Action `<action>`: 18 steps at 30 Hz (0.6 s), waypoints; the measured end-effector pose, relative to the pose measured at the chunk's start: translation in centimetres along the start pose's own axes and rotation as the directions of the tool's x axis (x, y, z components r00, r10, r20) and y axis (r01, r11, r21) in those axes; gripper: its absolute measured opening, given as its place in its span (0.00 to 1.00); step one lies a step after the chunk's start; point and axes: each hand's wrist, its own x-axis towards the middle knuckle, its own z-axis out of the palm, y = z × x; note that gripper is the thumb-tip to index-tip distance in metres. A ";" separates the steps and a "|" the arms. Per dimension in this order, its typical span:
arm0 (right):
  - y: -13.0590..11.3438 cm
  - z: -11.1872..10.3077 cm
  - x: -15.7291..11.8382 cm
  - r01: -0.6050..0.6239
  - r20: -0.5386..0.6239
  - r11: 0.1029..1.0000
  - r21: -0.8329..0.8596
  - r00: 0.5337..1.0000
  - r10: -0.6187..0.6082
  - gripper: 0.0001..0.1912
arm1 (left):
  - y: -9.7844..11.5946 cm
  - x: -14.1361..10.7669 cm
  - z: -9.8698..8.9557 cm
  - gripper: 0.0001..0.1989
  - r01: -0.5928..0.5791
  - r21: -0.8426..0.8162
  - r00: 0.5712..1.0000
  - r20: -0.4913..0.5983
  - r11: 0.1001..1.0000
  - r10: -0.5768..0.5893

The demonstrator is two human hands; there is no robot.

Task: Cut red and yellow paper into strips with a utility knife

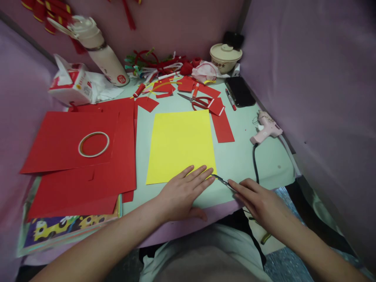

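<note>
A sheet of yellow paper [182, 145] lies flat on the pale green table top in front of me. My left hand [183, 192] rests over its lower edge, fingers stretched out and pressing on the sheet. To the right, my right hand [255, 197] is closed around a slim metal tool [225, 182] with a narrow dark tip. The tip touches or hovers just above the sheet's lower right corner, beside my left fingertips. Its kind is unclear, because the fingers cover the rear part.
Red paper sheets [76, 184] with a tape roll [93, 133] lie left. Behind the yellow sheet are scissors [196, 101] and red scraps [226, 127]. A phone [240, 91] and a pink glue gun [266, 127] with a cable are right. A bottle [108, 62] stands at the back.
</note>
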 end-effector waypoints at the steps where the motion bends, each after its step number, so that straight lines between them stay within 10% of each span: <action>1: 0.0 0.0 -0.1 0.003 -0.001 1.000 -0.011 1.000 -0.003 0.21 | 0.0 0.0 0.0 0.48 -0.002 -0.002 1.000 -0.003 1.000 0.002; 18: -0.5 0.1 -0.3 0.021 0.034 0.995 -0.094 0.999 -0.018 0.22 | -0.2 -0.1 0.3 0.51 -0.020 0.003 0.999 -0.033 1.000 0.020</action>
